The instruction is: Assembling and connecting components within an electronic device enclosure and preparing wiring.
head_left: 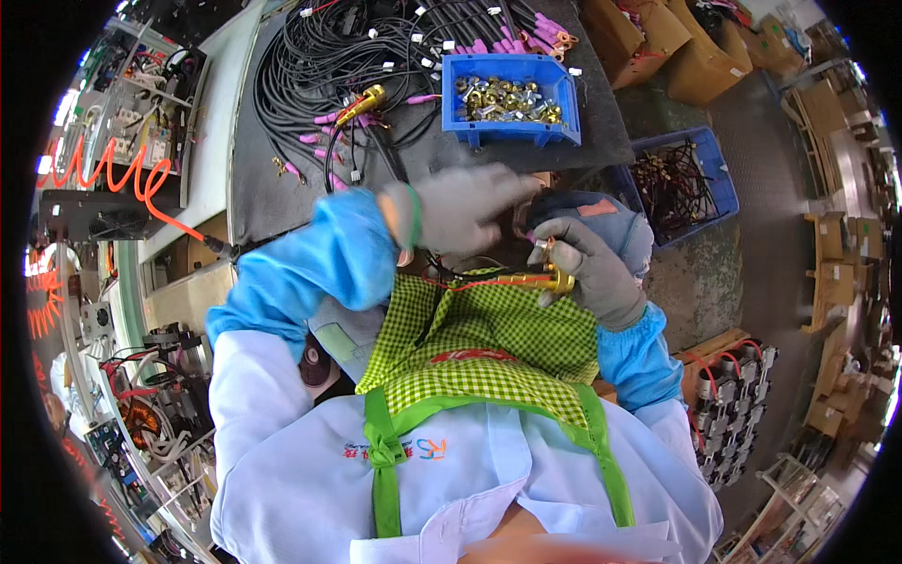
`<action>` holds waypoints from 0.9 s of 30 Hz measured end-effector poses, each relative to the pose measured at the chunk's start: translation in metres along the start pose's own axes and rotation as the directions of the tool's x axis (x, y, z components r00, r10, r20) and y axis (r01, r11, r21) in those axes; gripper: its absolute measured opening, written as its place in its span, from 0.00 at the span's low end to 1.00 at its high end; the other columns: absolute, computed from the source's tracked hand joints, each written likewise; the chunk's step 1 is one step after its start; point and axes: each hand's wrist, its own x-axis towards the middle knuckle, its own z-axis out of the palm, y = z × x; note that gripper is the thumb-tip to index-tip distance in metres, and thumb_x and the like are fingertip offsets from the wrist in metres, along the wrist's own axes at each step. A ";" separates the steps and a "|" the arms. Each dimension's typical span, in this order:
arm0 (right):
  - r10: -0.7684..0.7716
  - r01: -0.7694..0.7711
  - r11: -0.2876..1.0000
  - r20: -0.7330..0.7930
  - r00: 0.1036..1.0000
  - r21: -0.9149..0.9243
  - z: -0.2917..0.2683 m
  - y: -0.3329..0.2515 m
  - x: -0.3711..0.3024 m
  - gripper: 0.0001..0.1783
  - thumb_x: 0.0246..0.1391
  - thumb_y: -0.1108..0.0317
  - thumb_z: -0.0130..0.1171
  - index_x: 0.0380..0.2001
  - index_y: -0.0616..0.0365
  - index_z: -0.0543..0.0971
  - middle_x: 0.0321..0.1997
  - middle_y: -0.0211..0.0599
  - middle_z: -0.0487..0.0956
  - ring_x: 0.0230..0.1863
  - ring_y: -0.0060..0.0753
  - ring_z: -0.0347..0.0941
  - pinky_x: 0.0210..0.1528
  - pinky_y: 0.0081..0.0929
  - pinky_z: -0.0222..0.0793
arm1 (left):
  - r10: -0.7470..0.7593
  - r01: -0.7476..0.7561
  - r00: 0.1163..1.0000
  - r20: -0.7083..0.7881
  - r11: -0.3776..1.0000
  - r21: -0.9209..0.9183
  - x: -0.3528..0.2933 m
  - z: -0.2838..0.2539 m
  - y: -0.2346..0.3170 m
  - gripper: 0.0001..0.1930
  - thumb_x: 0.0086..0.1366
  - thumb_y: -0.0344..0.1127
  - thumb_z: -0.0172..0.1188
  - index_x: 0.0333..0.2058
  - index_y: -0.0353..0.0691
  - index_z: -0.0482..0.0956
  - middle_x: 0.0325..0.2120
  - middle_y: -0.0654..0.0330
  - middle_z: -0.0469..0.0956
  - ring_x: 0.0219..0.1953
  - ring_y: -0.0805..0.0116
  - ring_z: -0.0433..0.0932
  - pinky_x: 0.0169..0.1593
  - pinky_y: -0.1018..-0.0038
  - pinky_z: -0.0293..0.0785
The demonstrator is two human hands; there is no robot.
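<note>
My right hand (601, 273), in a grey glove, is closed on a brass fitting (526, 281) above my lap. A black cable and a thin red wire run from the fitting toward the left. My left hand (460, 209), also gloved and a little blurred, reaches across near the table's front edge with its fingers stretched out. I see nothing held in it. Just beyond, a blue bin (507, 136) of brass and silver hardware (507, 99) stands on the dark table (272, 202). Another brass fitting (362, 105) lies left of the bin, among the cables.
Black cables (291, 85) with pink sleeves are heaped over the table's far left. A blue crate (719, 179) of wires stands on the floor at right, with cardboard boxes (705, 66) behind it. An orange coiled hose (150, 188) hangs at left.
</note>
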 end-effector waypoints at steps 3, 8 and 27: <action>-0.015 0.004 0.989 -0.079 0.997 -0.149 -0.004 -0.026 0.011 0.23 0.61 0.55 0.57 0.52 0.59 0.70 0.46 0.36 0.71 0.47 0.29 0.72 0.34 0.30 0.83 | -0.042 0.022 0.969 -0.243 0.996 -0.084 0.023 -0.075 -0.011 0.19 0.62 0.35 0.56 0.51 0.36 0.74 0.40 0.48 0.79 0.41 0.51 0.80 0.46 0.64 0.76; 0.090 -0.092 0.956 -0.021 0.996 -0.280 -0.007 -0.045 0.051 0.23 0.61 0.54 0.57 0.52 0.58 0.71 0.44 0.37 0.74 0.41 0.28 0.75 0.33 0.27 0.81 | -0.018 0.097 0.976 -0.217 0.927 0.362 0.077 -0.069 -0.072 0.14 0.63 0.35 0.54 0.47 0.44 0.77 0.41 0.52 0.78 0.43 0.48 0.77 0.45 0.59 0.75; -0.143 0.155 0.986 -0.167 0.975 0.062 -0.023 -0.029 0.048 0.29 0.62 0.47 0.54 0.56 0.58 0.67 0.52 0.40 0.73 0.51 0.35 0.74 0.37 0.31 0.82 | -0.232 0.267 0.940 -0.251 0.957 0.117 0.090 -0.057 -0.037 0.10 0.59 0.35 0.59 0.37 0.37 0.81 0.33 0.49 0.80 0.37 0.51 0.80 0.40 0.61 0.75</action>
